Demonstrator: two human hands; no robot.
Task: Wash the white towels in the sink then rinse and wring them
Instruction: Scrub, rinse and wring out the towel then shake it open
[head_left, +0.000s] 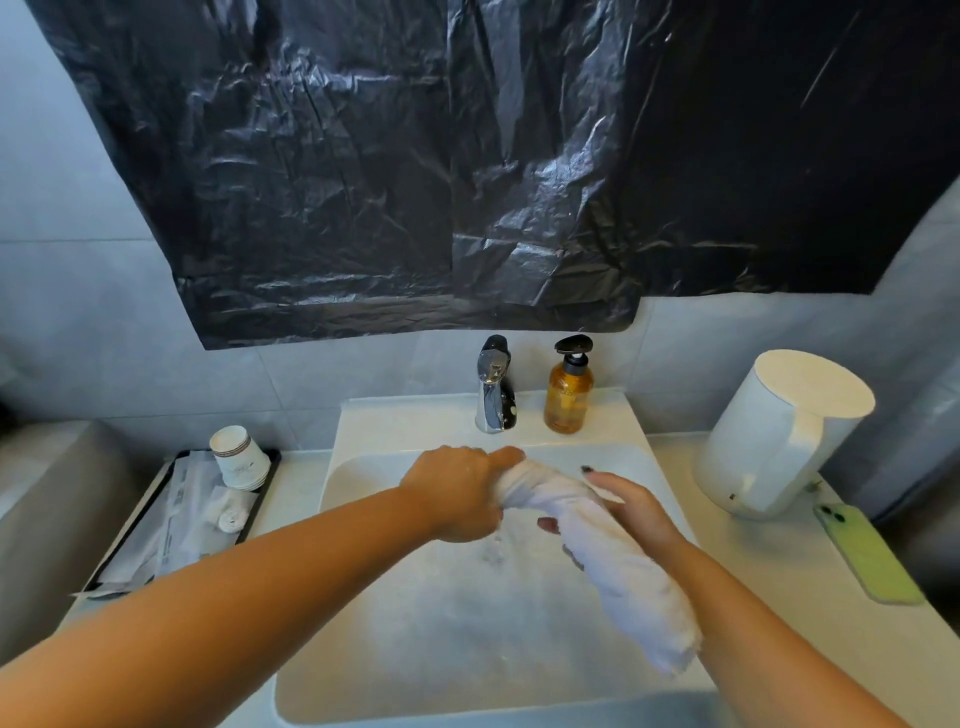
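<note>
A white towel (618, 561), twisted into a thick roll, hangs above the white sink (363, 623). My left hand (457, 491) is clenched around the towel's far end, just in front of the chrome faucet (491, 387). My right hand (631, 506) wraps around the middle of the roll, fingers curled under it. The towel's loose end droops toward the sink's right side. Drops of water fall from the towel between my hands into the basin.
An amber soap pump bottle (568, 389) stands right of the faucet. A white paper roll holder (779, 441) and a green phone (870, 553) lie on the right counter. A black tray (171, 519) with paper cups (239, 457) and packets sits left. Black plastic sheeting (467, 156) covers the wall.
</note>
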